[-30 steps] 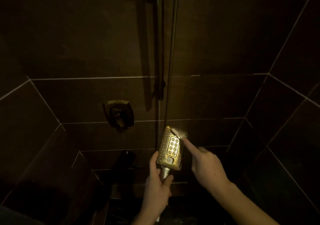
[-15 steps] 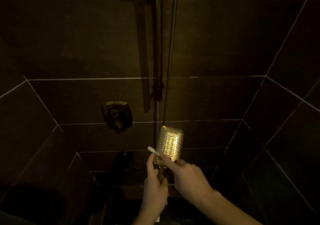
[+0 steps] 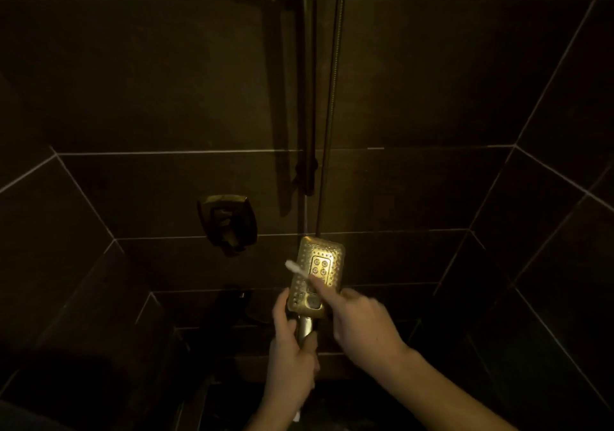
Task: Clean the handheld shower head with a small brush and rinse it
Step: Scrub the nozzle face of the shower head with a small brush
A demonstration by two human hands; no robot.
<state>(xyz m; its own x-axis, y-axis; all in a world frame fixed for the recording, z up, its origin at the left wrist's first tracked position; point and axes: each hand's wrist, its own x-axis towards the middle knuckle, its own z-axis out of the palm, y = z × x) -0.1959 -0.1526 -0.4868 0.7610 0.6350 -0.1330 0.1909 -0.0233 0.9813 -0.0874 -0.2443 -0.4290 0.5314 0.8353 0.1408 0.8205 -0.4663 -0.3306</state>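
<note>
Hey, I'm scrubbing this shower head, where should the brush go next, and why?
Probably sweep the brush rightward across the shower head: its white tip sits at the left edge, the right hand covers the lower middle, and the right-side nozzles show bare. The left hand grips the handle.

Glossy brass-toned metal shower head [image 3: 319, 276], dimpled face; matt dark wall tiles [image 3: 149, 75]; white brush [image 3: 295, 268] bristles.

The shower head [image 3: 319, 272] is standing upright in front of the tiled wall [image 3: 166, 98], with the left hand [image 3: 289, 354] gripping its handle below and the right hand [image 3: 360, 327] reaching in from its right. The brush [image 3: 296, 268] is lying across its left edge. The hose [image 3: 333, 98] is rising above it, the rail [image 3: 309, 81] just left of the hose, the valve handle [image 3: 227, 219] up-left of the shower head
</note>
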